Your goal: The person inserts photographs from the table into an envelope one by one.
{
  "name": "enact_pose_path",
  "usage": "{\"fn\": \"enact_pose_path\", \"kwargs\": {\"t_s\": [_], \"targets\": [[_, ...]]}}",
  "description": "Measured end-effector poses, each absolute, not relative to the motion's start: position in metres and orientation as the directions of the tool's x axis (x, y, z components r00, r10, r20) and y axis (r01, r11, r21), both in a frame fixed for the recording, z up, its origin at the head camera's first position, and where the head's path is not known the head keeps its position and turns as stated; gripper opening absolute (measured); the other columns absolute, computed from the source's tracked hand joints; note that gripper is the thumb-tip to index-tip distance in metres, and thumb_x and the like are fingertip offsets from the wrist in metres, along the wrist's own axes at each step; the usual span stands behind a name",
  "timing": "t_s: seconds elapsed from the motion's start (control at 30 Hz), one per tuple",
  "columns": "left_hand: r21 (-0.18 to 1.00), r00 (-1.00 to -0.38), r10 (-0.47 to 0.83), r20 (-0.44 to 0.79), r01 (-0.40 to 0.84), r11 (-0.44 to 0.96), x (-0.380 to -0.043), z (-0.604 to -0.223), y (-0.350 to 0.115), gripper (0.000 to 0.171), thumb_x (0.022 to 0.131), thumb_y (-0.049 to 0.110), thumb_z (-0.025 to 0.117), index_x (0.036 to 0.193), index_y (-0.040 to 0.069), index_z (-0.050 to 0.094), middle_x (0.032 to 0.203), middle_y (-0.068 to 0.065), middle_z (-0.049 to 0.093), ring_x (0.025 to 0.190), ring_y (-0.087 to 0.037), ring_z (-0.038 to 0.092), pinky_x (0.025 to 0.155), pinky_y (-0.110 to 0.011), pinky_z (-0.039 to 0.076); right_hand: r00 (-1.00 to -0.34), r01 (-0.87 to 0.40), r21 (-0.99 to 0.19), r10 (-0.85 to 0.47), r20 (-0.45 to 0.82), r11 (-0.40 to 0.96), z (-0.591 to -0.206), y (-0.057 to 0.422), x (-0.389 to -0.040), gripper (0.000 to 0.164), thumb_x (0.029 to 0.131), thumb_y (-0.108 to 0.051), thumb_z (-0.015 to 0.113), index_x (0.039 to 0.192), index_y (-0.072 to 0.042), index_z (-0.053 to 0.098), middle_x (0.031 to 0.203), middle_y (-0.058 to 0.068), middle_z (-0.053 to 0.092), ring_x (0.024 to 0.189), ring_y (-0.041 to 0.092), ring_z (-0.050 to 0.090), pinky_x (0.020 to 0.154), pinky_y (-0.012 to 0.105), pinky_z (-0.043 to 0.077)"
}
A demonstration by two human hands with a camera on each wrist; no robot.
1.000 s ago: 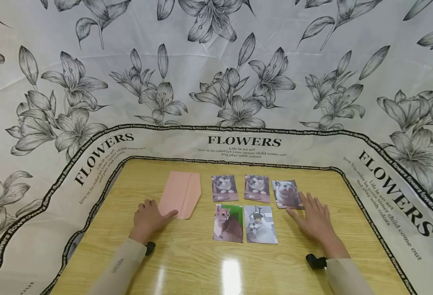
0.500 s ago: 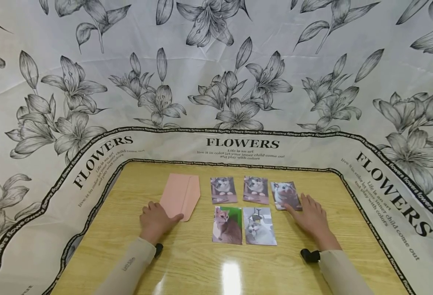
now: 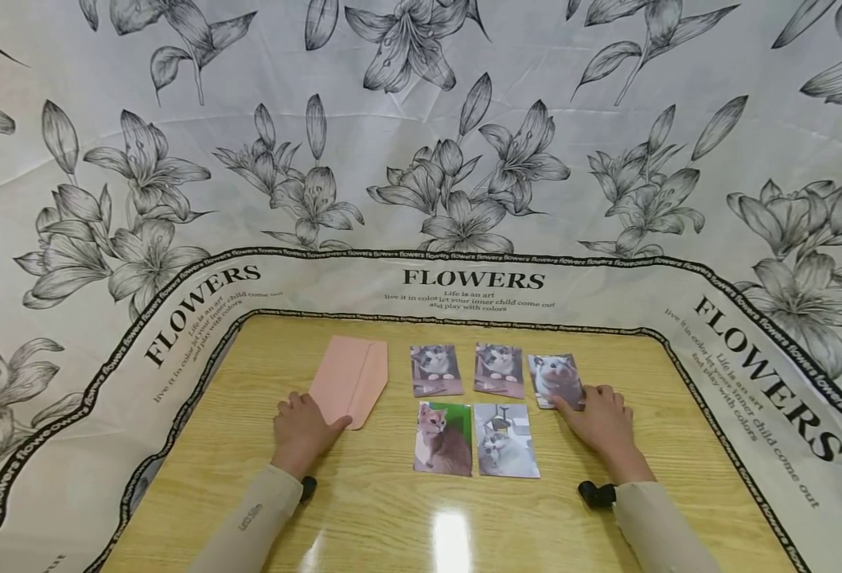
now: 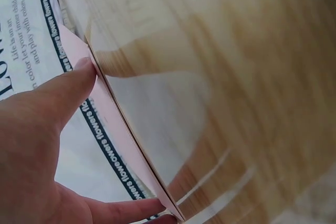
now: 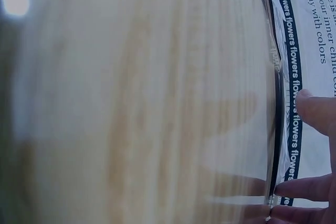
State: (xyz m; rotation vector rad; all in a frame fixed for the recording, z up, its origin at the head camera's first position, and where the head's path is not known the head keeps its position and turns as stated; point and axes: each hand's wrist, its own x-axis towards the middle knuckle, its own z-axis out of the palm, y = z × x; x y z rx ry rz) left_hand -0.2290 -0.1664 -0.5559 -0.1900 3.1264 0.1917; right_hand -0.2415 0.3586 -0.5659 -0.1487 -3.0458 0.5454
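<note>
A pink envelope (image 3: 345,378) lies flat at the left of the table. My left hand (image 3: 301,434) rests at its near-left corner, thumb on the near edge and the other fingers by the left side. In the left wrist view the thumb (image 4: 79,74) and fingers span the envelope's edge, spread apart. My right hand (image 3: 603,422) is at the hamster photo card (image 3: 555,378), the thumb over its lower edge and the fingers along its right side. The right wrist view shows that thumb (image 5: 312,107) slightly raised, with the fingertips down at the tabletop.
Two grey-and-white cat cards (image 3: 435,370) are in the back row, left of the hamster card. In front lie an orange cat card (image 3: 446,442) and a white cat card (image 3: 505,442). A floral cloth (image 3: 471,215) surrounds the wooden table (image 3: 371,509).
My left hand has shifted right and further onto the envelope's near corner. The right hand has moved slightly left over the hamster card, with its fingers drawn in more. The cards hold their layout.
</note>
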Motion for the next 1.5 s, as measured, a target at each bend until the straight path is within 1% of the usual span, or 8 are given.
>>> {"fn": "enact_pose_path", "kwargs": {"t_s": [0.2, 0.47, 0.63, 0.73, 0.97, 1.2, 1.33, 1.5], "targets": [[0.145, -0.990, -0.142, -0.007, -0.141, 0.979, -0.230, -0.556, -0.167, 0.105, 0.088, 0.076, 0.071, 0.120, -0.023, 0.055, 0.106, -0.030, 0.051, 0.099, -0.043, 0.058, 0.075, -0.051, 0.058, -0.992, 0.097, -0.334, 0.118, 0.044, 0.938, -0.565, 0.356, -0.241, 0.106, 0.099, -0.076, 0.055, 0.144, 0.019, 0.049, 0.136, 0.045, 0.045, 0.124, 0.063, 0.040, 0.098, 0.075, 0.034], [0.148, -0.987, -0.159, 0.008, -0.156, 0.977, -0.229, -0.553, -0.168, 0.106, 0.084, 0.078, 0.074, 0.113, -0.022, 0.053, 0.100, -0.028, 0.048, 0.093, -0.040, 0.055, 0.073, -0.049, 0.056, -0.988, 0.113, -0.359, 0.144, 0.061, 0.927, -0.564, 0.355, -0.239, 0.094, 0.095, -0.066, 0.070, 0.132, 0.018, 0.052, 0.124, 0.042, 0.048, 0.117, 0.060, 0.045, 0.094, 0.073, 0.038], [0.164, -0.985, -0.171, 0.013, -0.167, 0.972, -0.228, -0.550, -0.168, 0.114, 0.082, 0.079, 0.076, 0.120, -0.026, 0.051, 0.106, -0.033, 0.050, 0.099, -0.043, 0.056, 0.080, -0.051, 0.055, -0.984, 0.141, -0.374, 0.172, 0.052, 0.917, -0.562, 0.356, -0.241, 0.089, 0.094, -0.065, 0.073, 0.125, 0.017, 0.055, 0.118, 0.038, 0.049, 0.113, 0.057, 0.047, 0.092, 0.071, 0.040], [0.172, -0.984, -0.178, 0.003, -0.175, 0.970, -0.229, -0.549, -0.169, 0.119, 0.081, 0.079, 0.076, 0.125, -0.028, 0.049, 0.111, -0.035, 0.050, 0.103, -0.044, 0.054, 0.086, -0.053, 0.052, -0.982, 0.160, -0.380, 0.188, 0.036, 0.911, -0.562, 0.355, -0.242, 0.090, 0.093, -0.066, 0.073, 0.125, 0.017, 0.056, 0.119, 0.038, 0.050, 0.113, 0.056, 0.047, 0.094, 0.070, 0.040], [0.218, -0.982, -0.189, -0.021, -0.189, 0.957, -0.232, -0.552, -0.173, 0.122, 0.081, 0.076, 0.079, 0.130, -0.030, 0.043, 0.119, -0.039, 0.048, 0.110, -0.047, 0.050, 0.095, -0.056, 0.047, -0.979, 0.182, -0.398, 0.206, 0.016, 0.899, -0.563, 0.356, -0.242, 0.091, 0.092, -0.065, 0.075, 0.126, 0.017, 0.058, 0.119, 0.037, 0.050, 0.109, 0.053, 0.049, 0.092, 0.068, 0.041], [0.298, -0.982, -0.186, -0.038, -0.189, 0.936, -0.237, -0.557, -0.175, 0.116, 0.079, 0.071, 0.084, 0.129, -0.024, 0.041, 0.121, -0.039, 0.048, 0.111, -0.048, 0.049, 0.103, -0.059, 0.043, -0.975, 0.203, -0.409, 0.220, -0.004, 0.890, -0.559, 0.355, -0.244, 0.090, 0.092, -0.062, 0.077, 0.124, 0.020, 0.055, 0.117, 0.038, 0.047, 0.108, 0.053, 0.048, 0.089, 0.067, 0.043], [0.345, -0.980, -0.189, -0.058, -0.197, 0.918, -0.238, -0.555, -0.174, 0.114, 0.078, 0.068, 0.087, 0.130, -0.021, 0.040, 0.122, -0.037, 0.049, 0.113, -0.048, 0.049, 0.105, -0.060, 0.042, -0.974, 0.214, -0.413, 0.223, -0.026, 0.885, -0.558, 0.356, -0.246, 0.094, 0.091, -0.063, 0.077, 0.125, 0.021, 0.055, 0.118, 0.040, 0.046, 0.108, 0.054, 0.048, 0.089, 0.067, 0.043], [0.352, -0.982, -0.177, -0.066, -0.189, 0.917, -0.239, -0.552, -0.173, 0.109, 0.080, 0.066, 0.087, 0.129, -0.021, 0.044, 0.121, -0.036, 0.050, 0.113, -0.047, 0.050, 0.104, -0.060, 0.043, -0.973, 0.229, -0.427, 0.224, -0.063, 0.875, -0.558, 0.356, -0.246, 0.095, 0.092, -0.061, 0.077, 0.132, 0.022, 0.054, 0.122, 0.040, 0.044, 0.111, 0.054, 0.046, 0.091, 0.068, 0.043]]}}
